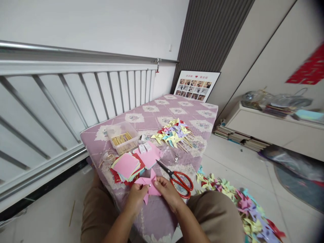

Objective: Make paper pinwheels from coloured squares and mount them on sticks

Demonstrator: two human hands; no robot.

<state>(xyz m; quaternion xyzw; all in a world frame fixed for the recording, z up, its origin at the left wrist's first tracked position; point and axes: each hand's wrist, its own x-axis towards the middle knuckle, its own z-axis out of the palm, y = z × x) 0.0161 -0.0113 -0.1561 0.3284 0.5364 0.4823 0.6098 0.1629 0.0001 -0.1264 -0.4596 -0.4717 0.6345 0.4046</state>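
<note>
Both of my hands are closed on a pink paper pinwheel (153,191) over the near end of the cloth-covered table. My left hand (137,198) pinches its left side, and my right hand (169,192) grips the right side. A small shiny dot, perhaps a pin, shows at its centre. Close to my right hand lie scissors (182,184) with red handles and dark blades. Beyond my left hand sits a stack of coloured paper squares (126,165), pink on top. Farther off are pink sheets (149,157) with small white boxes (144,147) on them.
A clear plastic box (123,136) holds short wooden sticks. Finished pinwheels (173,133) on sticks are piled farther back on the tablecloth (134,117). More pinwheels (235,199) lie on the floor at right. A white radiator (76,98) borders the left side; a framed photo board (194,86) leans behind.
</note>
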